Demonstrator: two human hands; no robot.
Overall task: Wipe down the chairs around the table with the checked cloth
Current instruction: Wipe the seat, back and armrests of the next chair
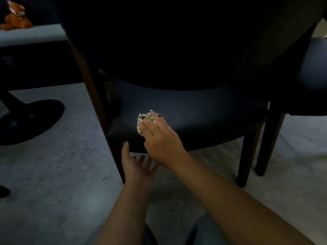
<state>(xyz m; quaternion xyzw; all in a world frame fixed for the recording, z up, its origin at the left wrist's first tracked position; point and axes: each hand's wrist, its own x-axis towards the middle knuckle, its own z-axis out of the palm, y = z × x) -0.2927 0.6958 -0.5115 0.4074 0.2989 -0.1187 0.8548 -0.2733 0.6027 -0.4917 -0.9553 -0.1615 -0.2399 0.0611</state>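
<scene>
A dark blue padded chair [203,110] fills the middle of the view, its curved backrest above and its seat below. My right hand [159,137] presses a bunched checked cloth [144,120] onto the front left part of the seat, fingers curled over it. My left hand [136,163] hovers just below the seat's front edge beside the front left leg, fingers spread and holding nothing. Most of the cloth is hidden under my right hand.
A second dark chair [311,76] stands close on the right, its legs beside the first chair's. The round black base of a table [30,119] sits on the grey floor at left. An orange soft toy [15,18] lies on a pale surface at the top left.
</scene>
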